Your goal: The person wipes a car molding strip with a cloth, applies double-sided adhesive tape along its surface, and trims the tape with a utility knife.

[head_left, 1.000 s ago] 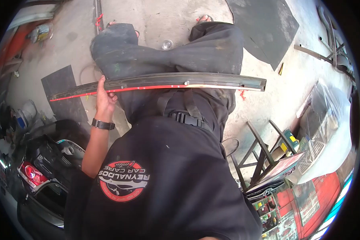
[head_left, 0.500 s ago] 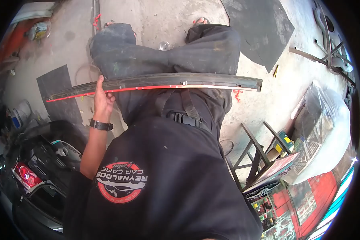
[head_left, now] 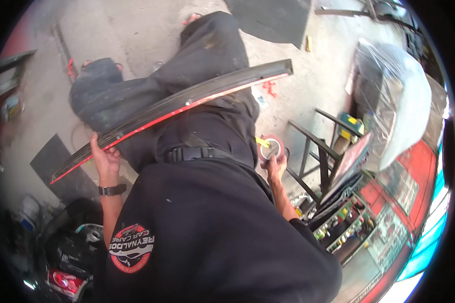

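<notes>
Moved: strip [head_left: 179, 98], now slanted; right hand [head_left: 274, 168], now in view. Strip: beyond buckle [head_left: 189, 154], spanning both sides. Left hand [head_left: 106, 162]: left of buckle, gripping strip. Right hand: right of buckle, gripping roll [head_left: 280, 147]. Red edging [head_left: 141, 129]: left of buckle, seemingly done; right, paler, perhaps remaining.

A dark-legged stand [head_left: 324, 169] occupies the pale concrete floor [head_left: 131, 38].

round badge [head_left: 132, 248] on the black shirt [head_left: 222, 227], near left, reads "reynaldos car care center"; signs [head_left: 389, 236] at near right are too blurred
</notes>
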The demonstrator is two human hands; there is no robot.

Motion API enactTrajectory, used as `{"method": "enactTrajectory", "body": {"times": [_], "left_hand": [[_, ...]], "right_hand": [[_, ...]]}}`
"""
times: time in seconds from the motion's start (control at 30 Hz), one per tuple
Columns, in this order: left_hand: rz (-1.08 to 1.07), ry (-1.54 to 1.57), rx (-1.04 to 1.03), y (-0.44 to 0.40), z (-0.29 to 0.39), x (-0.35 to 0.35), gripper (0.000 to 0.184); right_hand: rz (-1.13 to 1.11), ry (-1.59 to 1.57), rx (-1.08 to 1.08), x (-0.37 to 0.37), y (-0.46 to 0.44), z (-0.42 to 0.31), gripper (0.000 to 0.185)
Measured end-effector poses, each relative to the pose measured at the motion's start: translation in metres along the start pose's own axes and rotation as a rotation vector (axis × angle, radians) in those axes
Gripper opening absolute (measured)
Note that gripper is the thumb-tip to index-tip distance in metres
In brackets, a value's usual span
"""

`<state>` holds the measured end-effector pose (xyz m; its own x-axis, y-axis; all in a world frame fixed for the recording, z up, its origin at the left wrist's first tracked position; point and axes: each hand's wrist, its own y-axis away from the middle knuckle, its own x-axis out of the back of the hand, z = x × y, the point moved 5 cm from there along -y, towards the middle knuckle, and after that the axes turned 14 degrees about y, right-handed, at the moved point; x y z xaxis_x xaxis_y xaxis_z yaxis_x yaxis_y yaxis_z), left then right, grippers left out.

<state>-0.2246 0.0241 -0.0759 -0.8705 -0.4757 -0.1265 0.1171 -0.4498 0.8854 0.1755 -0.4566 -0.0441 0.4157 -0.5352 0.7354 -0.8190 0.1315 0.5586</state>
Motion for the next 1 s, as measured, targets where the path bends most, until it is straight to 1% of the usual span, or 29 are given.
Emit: {"method": "enactTrajectory", "body": {"times": [0.03,0.1,0.17,0.23,0.27,0.37,0.4,0.5,0.6,0.67,0.7,0.77,0.83,0.87,0.97,1.0], "left_hand": [[-0.012,-0.003,0.005,-0.005,-0.002,0.002,0.031],[0.005,-0.008,0.001,-0.007,-0.003,0.003,0.031],[0.023,-0.008,-0.012,-0.006,-0.006,0.002,0.031],[0.039,-0.009,-0.028,-0.003,-0.005,0.000,0.032],[0.046,-0.024,-0.044,-0.002,-0.005,0.000,0.036],[0.059,-0.082,-0.012,-0.006,-0.001,0.004,0.039],[0.058,-0.115,-0.008,-0.009,0.002,0.006,0.042],[0.073,-0.178,-0.019,-0.003,0.005,0.002,0.044],[0.080,-0.228,0.022,-0.016,0.006,0.018,0.047],[0.095,-0.247,-0.004,-0.021,0.007,0.024,0.049],[0.109,-0.257,-0.018,-0.022,0.009,0.024,0.050],[0.144,-0.268,-0.045,-0.005,0.007,0.012,0.054],[0.147,-0.297,-0.093,0.018,0.004,-0.008,0.056],[0.139,-0.358,-0.108,0.015,0.008,-0.002,0.058],[0.101,-0.438,-0.290,0.025,0.007,-0.008,0.059],[0.082,-0.470,-0.316,0.021,0.009,-0.004,0.059]], "right_hand": [[-0.072,-0.081,0.060,-0.001,-0.009,0.004,0.029],[-0.222,-0.020,0.107,-0.023,-0.019,0.002,0.038],[-0.243,0.314,0.080,-0.042,-0.002,-0.039,0.036],[-0.247,0.281,0.105,-0.051,-0.005,-0.037,0.033],[-0.247,0.258,0.119,-0.054,-0.007,-0.035,0.032],[-0.263,0.284,0.071,-0.055,-0.006,-0.050,0.035],[-0.292,0.226,0.087,-0.059,-0.017,-0.035,0.036],[-0.150,0.126,0.147,-0.064,-0.046,-0.015,0.036],[-0.030,0.044,0.170,-0.060,-0.076,-0.010,0.025],[0.099,0.026,0.201,-0.057,-0.103,-0.008,0.019],[0.120,0.032,0.181,-0.056,-0.114,-0.009,0.019],[0.065,-0.054,0.071,-0.045,-0.113,-0.042,0.022],[0.022,-0.158,0.014,-0.053,-0.126,-0.045,0.024],[0.000,-0.209,-0.013,-0.059,-0.132,-0.045,0.025],[-0.044,-0.287,-0.043,-0.074,-0.146,-0.048,0.027],[-0.054,-0.323,-0.052,-0.076,-0.148,-0.052,0.026]]}}
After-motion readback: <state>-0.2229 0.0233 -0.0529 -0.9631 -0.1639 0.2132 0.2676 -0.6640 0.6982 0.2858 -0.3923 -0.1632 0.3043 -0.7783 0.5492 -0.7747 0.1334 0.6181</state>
